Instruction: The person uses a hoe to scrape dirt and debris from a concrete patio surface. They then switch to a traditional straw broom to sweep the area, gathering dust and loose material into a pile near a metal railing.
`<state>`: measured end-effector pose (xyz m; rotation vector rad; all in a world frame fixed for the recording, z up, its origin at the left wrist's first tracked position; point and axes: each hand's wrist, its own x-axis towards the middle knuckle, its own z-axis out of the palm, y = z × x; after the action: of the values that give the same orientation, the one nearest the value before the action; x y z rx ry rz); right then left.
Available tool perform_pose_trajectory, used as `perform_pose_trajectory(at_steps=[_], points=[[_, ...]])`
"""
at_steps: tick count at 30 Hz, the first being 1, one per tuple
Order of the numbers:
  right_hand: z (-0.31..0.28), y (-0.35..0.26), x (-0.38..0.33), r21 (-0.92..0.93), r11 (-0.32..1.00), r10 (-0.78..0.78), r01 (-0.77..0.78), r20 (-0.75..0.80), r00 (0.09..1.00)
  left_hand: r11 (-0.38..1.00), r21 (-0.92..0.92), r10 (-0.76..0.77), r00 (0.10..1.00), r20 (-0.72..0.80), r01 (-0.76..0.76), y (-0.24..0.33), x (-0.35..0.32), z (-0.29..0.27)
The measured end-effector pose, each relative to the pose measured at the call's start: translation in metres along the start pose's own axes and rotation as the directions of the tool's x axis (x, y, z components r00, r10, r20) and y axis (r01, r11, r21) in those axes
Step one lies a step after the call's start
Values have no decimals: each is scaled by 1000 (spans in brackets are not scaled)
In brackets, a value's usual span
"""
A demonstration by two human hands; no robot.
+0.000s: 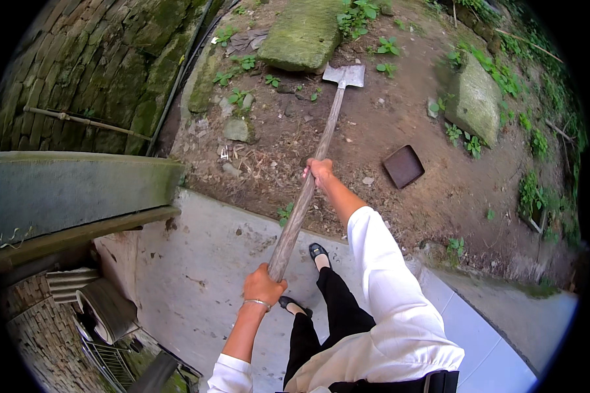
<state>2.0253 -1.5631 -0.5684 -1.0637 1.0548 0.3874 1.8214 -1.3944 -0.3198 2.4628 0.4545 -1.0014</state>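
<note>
A long shovel with a weathered wooden handle (300, 202) stretches away from me across the concrete edge and over the dirt. My left hand (263, 288) is wrapped round the near end of the handle. Farther along, about midway, my right hand (319, 171) grips the same handle from its right side. The flat metal blade (345, 75) is over the soil beside the mossy stone slab, at the far end; whether it touches the ground I cannot tell. To the right of the handle a rusty square metal tray (403, 166) sits on the dirt.
A mossy slab (300, 33) and a large rock (473, 98) lie on the dirt, with small green plants around. I stand on a concrete ledge (210, 262). At the left are a low wall (78, 187), a stone wall (78, 72) and, lower down, a round container (105, 308).
</note>
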Motion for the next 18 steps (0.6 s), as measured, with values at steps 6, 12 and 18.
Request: perform_pose_trajectory(at_steps=[6, 12, 18], points=[[9, -7, 28, -19, 999, -45, 46, 20, 999, 1000, -21, 7, 1000, -2, -7, -12, 38, 7], [3, 27, 8, 5, 997, -84, 83, 21, 996, 1000, 13, 4, 1000, -28, -4, -37, 31, 24], [-5, 24, 7, 46, 988, -148, 144, 87, 985, 996, 49, 73, 995, -63, -70, -39, 20, 26]])
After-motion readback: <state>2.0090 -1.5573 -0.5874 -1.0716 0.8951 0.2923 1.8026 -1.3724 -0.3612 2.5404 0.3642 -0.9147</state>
